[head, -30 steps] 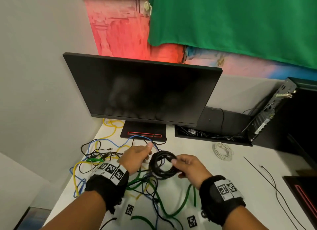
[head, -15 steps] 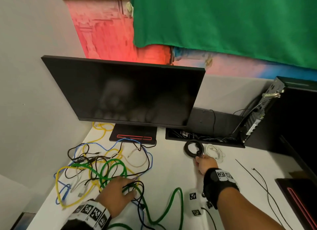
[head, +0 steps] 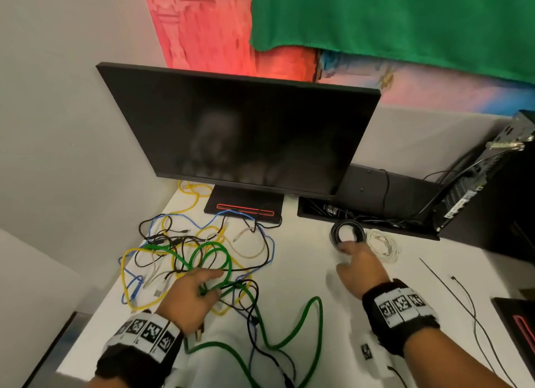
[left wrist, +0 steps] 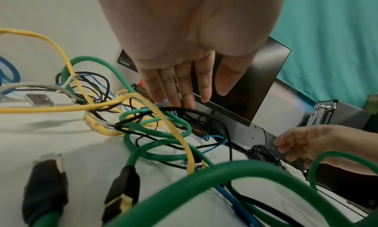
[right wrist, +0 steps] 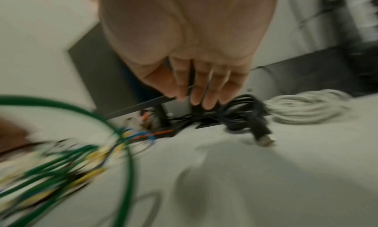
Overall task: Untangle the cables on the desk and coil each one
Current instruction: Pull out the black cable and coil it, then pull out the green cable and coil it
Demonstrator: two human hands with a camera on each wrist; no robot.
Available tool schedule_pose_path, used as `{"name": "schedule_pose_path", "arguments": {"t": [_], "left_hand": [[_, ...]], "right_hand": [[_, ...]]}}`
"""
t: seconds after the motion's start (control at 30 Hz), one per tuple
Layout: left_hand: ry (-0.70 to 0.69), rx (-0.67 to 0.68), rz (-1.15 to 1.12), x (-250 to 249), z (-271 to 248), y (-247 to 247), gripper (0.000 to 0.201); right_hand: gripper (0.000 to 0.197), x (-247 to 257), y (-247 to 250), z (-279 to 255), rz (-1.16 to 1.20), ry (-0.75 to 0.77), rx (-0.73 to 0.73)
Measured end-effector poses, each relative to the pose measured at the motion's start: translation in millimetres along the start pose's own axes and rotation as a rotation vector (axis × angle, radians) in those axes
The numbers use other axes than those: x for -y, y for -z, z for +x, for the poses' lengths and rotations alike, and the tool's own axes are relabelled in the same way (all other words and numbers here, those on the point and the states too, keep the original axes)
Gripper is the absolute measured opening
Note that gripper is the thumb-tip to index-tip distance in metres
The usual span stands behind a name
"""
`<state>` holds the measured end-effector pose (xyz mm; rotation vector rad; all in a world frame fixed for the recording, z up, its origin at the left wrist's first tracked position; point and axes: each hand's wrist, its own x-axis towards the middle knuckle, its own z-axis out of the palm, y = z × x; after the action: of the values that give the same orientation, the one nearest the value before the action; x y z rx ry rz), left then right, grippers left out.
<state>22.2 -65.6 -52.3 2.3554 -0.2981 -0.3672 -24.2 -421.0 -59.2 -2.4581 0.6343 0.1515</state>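
Cables half sorted: two coils lying done, the tangle waiting.

Cables (head: 202, 260) in green, yellow, blue and black are lying knotted together at about nine o'clock on the desk (head: 304, 286), nearest the person, with a thick green cable (head: 312, 327) looping out toward six o'clock. The left hand (head: 188, 298) is resting over that tangle, fingers straight and spread, gripping nothing in the wrist view. Farther out, at about one o'clock, the right hand (head: 359, 269) is reaching flat-fingered toward the black coil (head: 347, 232), holding nothing; that wrist view is blurred, so the fingertips may be just touching it. A white coil (head: 382, 244) is sitting just beside it. Judging from this, two cables are finished and most are remaining, beneath the monitor (head: 240, 136).
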Motion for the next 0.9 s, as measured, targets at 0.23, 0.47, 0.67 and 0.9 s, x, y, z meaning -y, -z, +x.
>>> {"name": "schedule_pose_path", "arguments": {"t": [0.23, 0.47, 0.67, 0.9], "left_hand": [[-0.108, 0.214, -0.131, -29, -7, 1, 0.046], [-0.290, 0.266, -0.189, -61, -1, 4, 0.022], [-0.300, -0.029, -0.257, -52, 40, 64, 0.028], [-0.339, -0.041, -0.415, -72, 55, 123, 0.035]], "right_hand": [[0.025, 43, -22, -68, -0.200, 0.539, 0.534], [0.015, 125, 48, -79, 0.394, 0.558, 0.105], [0.024, 138, 96, -91, 0.640, 0.644, -0.087], [0.011, 133, 97, -80, 0.197, 0.484, -0.245]]}}
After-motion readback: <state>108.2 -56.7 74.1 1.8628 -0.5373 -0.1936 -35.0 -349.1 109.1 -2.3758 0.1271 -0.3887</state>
